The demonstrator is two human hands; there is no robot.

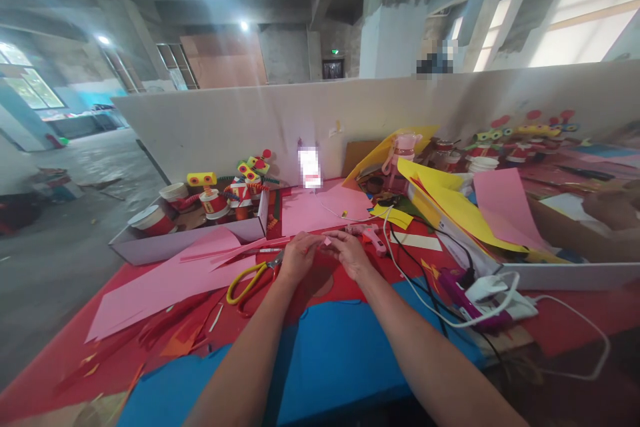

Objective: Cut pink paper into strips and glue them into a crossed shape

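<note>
Above the red tabletop, my left hand (300,257) and my right hand (348,253) meet at the fingertips. Between them shows a small piece of pink paper (327,241), pinched by the fingers of both hands. Beside my left wrist lie scissors (247,284) with yellow and red handles, their blades partly hidden. To the right of my right hand rests a pink glue gun (374,239). Behind the hands a large pink paper sheet (320,208) lies flat, and more pink sheets (145,293) spread out on the left.
A white box (187,243) on the left holds paper-cup robot figures (215,203). Another box (565,275) on the right holds yellow and pink paper. Cables run to a purple power strip (465,297). Blue paper (345,353) covers the near edge; a white partition (225,123) stands behind.
</note>
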